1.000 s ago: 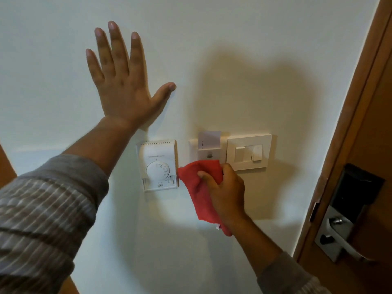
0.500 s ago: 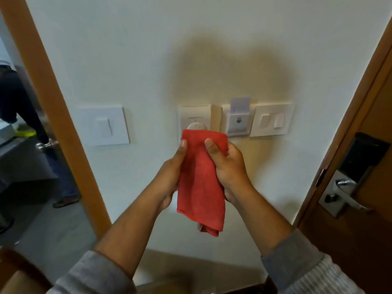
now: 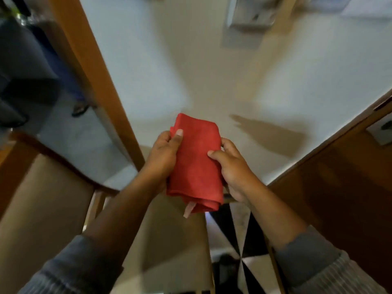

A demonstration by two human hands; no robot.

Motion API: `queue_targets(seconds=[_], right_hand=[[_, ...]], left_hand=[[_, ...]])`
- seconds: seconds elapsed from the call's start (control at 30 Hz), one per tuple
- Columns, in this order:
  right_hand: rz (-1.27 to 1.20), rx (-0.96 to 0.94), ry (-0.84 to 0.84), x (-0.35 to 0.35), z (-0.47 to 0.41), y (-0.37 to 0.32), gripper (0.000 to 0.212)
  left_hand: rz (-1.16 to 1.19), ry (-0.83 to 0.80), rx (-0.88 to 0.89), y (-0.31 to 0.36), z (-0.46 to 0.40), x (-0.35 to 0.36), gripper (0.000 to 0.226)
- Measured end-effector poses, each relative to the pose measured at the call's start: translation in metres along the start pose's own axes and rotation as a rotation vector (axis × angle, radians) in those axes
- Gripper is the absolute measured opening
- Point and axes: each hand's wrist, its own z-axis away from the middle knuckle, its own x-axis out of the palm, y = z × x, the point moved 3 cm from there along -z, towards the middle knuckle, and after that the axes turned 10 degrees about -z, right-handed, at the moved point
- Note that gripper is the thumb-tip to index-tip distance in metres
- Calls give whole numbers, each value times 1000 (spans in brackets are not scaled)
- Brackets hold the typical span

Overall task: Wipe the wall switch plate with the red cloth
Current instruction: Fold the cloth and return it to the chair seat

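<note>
We hold the red cloth (image 3: 196, 164), folded into a thick pad, between both hands at chest height, well clear of the wall (image 3: 212, 81). The left hand (image 3: 163, 155) has its grip closed on the left edge, thumb on top; the right hand (image 3: 233, 168) pinches the right edge. We judge the cloth light, soft and limp; grip it across the folds so no layer slips loose. The wall switch plate (image 3: 248, 15), blurred, lies far above.
</note>
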Motion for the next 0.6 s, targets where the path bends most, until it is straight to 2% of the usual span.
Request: queue_targets(seconds=[0.07, 0.13, 0.27, 0.33, 0.5, 0.6], right_hand=[[17, 64, 29, -2, 0, 39, 28], [52, 132, 35, -1, -4, 82, 30], [80, 269, 38, 4, -6, 164, 29], [83, 341, 22, 7, -10, 206, 35], [248, 517, -69, 8, -15, 298, 67], [260, 578, -111, 7, -25, 340, 71]], left_hand=[[-17, -124, -112, -54, 14, -6, 36], [-12, -178, -232, -108, 26, -12, 38], [-6, -65, -353, -193, 39, -31, 27], [-59, -43, -399, -229, 40, -45, 29], [-146, -45, -522, -311, 46, -75, 60], [-168, -29, -569, -356, 48, -87, 73]])
